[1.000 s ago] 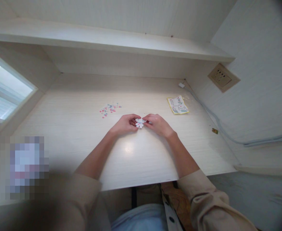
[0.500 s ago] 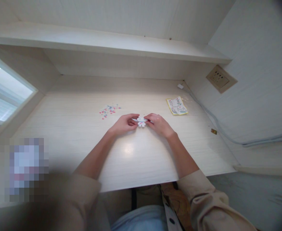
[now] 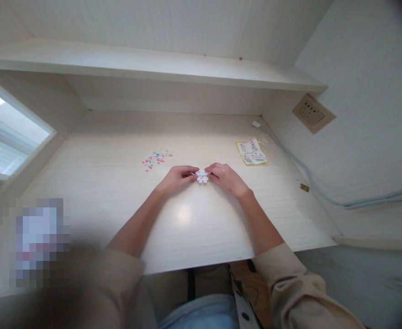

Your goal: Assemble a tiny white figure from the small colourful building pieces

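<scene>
In the middle of the desk is a small white notched figure [image 3: 202, 178] with pink marks on it. It looks assembled from little pieces, but it is too small to tell for sure. My left hand [image 3: 178, 179] pinches its left side between thumb and fingers. On the opposite side, the thumb and fingers of my right hand [image 3: 226, 177] close on its right edge. The fingertips cover both sides of the figure. To the left, beyond my left hand, lies a loose scatter of tiny pink, blue and white pieces [image 3: 157, 158].
A creased printed sheet with a yellow border [image 3: 251, 152] lies at the back right. Grey cables [image 3: 300, 167] run along the right wall below a socket plate [image 3: 313, 113]. A small brownish object [image 3: 304, 187] sits near that wall. A shelf [image 3: 153, 68] overhangs the back.
The fingers of my left hand have drawn closer together around the figure's left side. My right hand stays nearly in place. The whole view has shifted slightly.
</scene>
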